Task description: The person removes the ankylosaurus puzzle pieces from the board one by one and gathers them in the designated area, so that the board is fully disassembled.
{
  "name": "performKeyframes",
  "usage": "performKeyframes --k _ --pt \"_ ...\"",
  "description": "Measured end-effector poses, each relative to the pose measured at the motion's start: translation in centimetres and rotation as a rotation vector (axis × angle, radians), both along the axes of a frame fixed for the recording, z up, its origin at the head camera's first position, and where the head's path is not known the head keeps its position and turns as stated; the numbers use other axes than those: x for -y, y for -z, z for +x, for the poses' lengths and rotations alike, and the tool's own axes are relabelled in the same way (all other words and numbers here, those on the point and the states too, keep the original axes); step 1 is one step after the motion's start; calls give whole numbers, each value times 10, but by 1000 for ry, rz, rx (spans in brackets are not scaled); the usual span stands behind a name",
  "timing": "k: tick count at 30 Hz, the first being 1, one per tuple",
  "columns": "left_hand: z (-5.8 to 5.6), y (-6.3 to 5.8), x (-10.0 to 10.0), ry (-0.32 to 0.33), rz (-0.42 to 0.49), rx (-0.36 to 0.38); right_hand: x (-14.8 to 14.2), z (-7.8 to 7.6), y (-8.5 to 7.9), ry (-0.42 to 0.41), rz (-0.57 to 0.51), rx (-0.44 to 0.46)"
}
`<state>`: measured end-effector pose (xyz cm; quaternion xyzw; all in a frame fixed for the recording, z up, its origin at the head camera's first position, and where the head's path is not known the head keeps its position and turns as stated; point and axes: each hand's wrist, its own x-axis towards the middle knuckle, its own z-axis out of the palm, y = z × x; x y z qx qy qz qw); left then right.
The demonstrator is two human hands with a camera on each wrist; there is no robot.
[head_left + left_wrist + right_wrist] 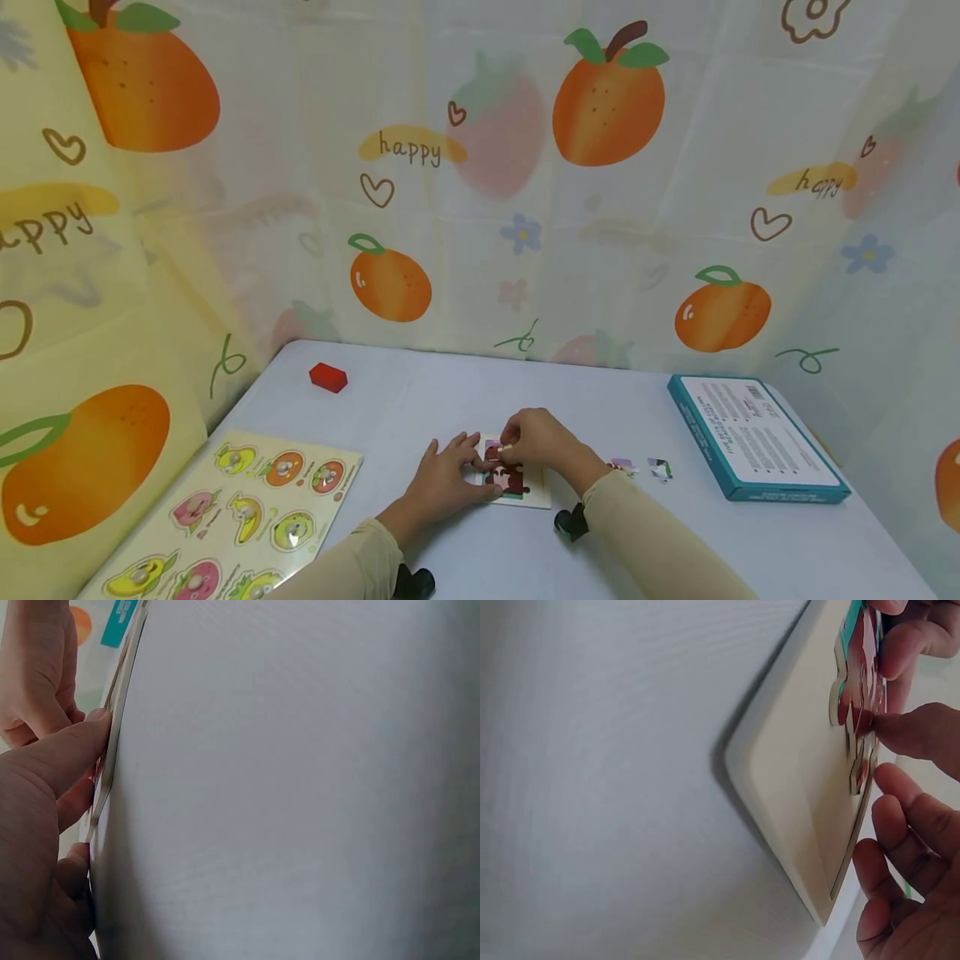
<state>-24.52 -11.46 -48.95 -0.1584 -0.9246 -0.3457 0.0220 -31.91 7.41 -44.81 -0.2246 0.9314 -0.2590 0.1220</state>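
Note:
A small jigsaw board [536,497] with a pale frame lies flat on the table, several dark red and brown puzzle pieces [512,479] set in it. At its left side my left hand [441,482] rests with fingers spread, thumb and index finger touching the board and its pieces. Over the board's upper part, the curled fingers of my right hand [546,442] pinch a puzzle piece, mostly hidden by the fingers. The right wrist view shows the right thumb [919,735] against a reddish piece [864,720], with bare tray near the corner.
Loose puzzle pieces [660,469] lie right of the board, partly behind the right sleeve. A teal-edged box [765,433] stands at the right. A fruit puzzle board [217,500] covers the left front, and a red block [328,377] sits at the back left.

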Motion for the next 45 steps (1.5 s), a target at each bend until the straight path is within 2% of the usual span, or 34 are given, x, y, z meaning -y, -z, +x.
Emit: performKeyframes --k 14,21,26,30,34,40,45 --pt "-2 0 -1 3 12 19 -2 -1 1 -6 24 -26" --pt "-2 -3 -2 -1 4 31 -4 1 -1 -4 65 -92" --pt "0 -6 -2 -6 13 39 -5 0 4 17 7 -64" --pt "0 -4 -3 0 28 53 -7 0 11 61 -46 -41" --pt "0 -1 -2 1 39 58 -6 -1 14 69 -62 -46" --pt "-1 -2 -1 1 47 60 -7 -2 11 44 -43 -87" --pt "0 -3 -1 2 51 60 -18 3 -1 69 -62 -111"
